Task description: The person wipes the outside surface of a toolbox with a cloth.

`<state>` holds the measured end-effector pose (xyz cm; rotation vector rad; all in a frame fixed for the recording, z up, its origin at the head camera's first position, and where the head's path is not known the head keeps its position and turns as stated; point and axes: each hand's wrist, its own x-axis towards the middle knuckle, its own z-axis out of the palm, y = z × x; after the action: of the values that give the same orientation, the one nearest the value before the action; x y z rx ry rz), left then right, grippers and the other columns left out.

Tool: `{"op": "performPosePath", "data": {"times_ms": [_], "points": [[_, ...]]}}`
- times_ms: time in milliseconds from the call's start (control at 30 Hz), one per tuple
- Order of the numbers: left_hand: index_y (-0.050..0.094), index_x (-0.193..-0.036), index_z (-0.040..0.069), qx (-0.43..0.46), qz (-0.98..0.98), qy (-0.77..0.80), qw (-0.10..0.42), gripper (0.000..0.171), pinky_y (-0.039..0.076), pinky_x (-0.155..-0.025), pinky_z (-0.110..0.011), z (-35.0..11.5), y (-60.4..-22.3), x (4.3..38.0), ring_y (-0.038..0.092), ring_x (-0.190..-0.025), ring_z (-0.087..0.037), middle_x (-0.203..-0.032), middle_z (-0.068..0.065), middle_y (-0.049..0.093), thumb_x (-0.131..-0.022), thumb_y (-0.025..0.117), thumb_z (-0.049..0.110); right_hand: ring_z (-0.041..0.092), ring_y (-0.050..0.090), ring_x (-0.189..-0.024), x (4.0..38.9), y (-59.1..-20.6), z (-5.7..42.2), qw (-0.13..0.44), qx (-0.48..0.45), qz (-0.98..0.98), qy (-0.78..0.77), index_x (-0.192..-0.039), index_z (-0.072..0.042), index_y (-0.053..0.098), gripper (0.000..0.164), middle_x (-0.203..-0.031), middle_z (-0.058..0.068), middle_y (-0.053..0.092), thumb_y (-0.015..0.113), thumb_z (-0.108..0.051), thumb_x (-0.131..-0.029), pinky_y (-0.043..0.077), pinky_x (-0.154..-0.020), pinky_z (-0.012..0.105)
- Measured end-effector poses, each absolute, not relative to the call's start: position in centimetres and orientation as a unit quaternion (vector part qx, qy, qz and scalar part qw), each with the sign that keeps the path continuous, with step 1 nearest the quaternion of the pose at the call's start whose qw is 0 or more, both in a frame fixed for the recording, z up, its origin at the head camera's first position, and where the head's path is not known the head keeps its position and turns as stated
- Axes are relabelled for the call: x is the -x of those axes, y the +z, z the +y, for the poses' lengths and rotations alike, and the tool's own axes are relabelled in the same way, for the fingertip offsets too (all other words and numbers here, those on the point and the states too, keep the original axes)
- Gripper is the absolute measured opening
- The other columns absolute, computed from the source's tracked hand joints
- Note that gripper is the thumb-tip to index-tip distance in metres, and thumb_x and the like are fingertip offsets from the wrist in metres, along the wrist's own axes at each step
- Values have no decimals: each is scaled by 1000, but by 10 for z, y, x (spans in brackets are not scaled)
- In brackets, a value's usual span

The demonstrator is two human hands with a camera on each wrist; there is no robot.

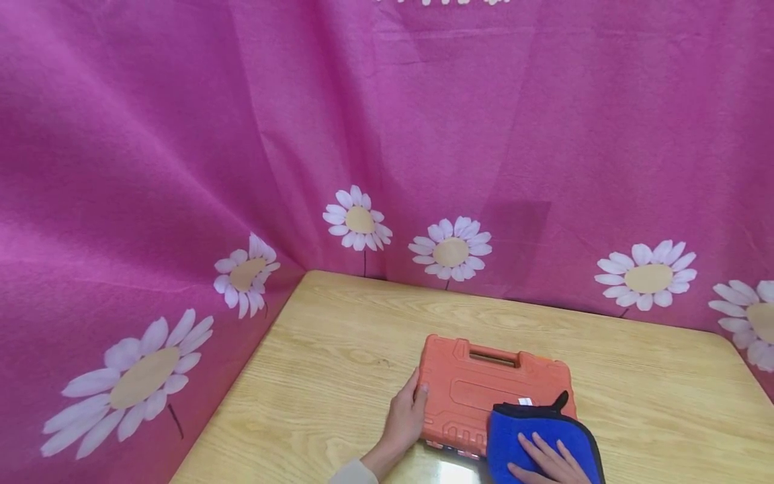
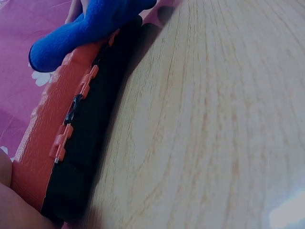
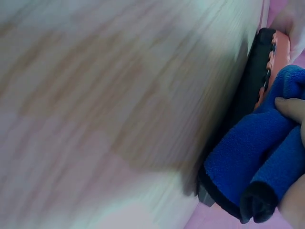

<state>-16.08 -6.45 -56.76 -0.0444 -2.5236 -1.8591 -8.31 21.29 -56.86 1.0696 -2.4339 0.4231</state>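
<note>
An orange plastic carrying case (image 1: 465,396) with a black lower half lies flat on the wooden table, its handle toward the back. My left hand (image 1: 405,413) holds the case's left edge, thumb on top. Over the front right part of the lid lies a blue cloth (image 1: 504,437) with black edging. My right hand (image 1: 551,462) rests on this cloth with fingers spread and fairly straight, pressing it to the case. Orange latches (image 2: 61,140) along the front side show in the left wrist view. In the right wrist view the cloth (image 3: 238,152) hangs in folds over the case's front edge.
The light wooden table (image 1: 326,349) extends around the case on the left, back and right. Pink fabric (image 1: 435,134) with printed white daisies hangs along the table's left and back edges. A bright reflection (image 1: 456,472) lies on the table in front of the case.
</note>
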Motion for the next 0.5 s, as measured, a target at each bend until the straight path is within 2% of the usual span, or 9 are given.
{"op": "performPosePath", "data": {"times_ms": [167, 367, 467, 500], "points": [[34, -153, 0, 12, -801, -599, -1, 52, 32, -112, -52, -65, -567, 161, 39, -139, -33, -150, -17, 45, -109, 42, 24, -7, 2, -145, 83, -570, 223, 220, -384, -884, 151, -121, -32, 72, 55, -161, -27, 6, 85, -45, -69, -7, -114, 15], [36, -152, -3, 14, -801, -598, 4, 51, 32, -112, -53, -65, -567, 160, 40, -138, -35, -150, -20, 45, -109, 43, 24, -11, -3, -143, 82, -570, 232, 185, -373, -897, 151, -122, -34, 72, 52, -158, -32, 0, 81, -52, -74, -12, -111, 14], [35, -153, -2, 9, -804, -595, -3, 52, 31, -113, -51, -64, -568, 161, 39, -139, -34, -151, -19, 44, -109, 42, 24, -14, -9, -140, 83, -574, 240, 153, -365, -907, 142, -119, -32, 74, 48, -156, -32, 3, 78, -55, -77, -15, -109, 12], [35, -153, -2, 8, -804, -594, -4, 52, 31, -113, -51, -64, -568, 161, 38, -139, -33, -151, -18, 43, -109, 42, 24, -16, -11, -138, 84, -576, 243, 137, -362, -911, 141, -119, -32, 74, 47, -156, -31, 9, 77, -55, -78, -17, -107, 11]]}}
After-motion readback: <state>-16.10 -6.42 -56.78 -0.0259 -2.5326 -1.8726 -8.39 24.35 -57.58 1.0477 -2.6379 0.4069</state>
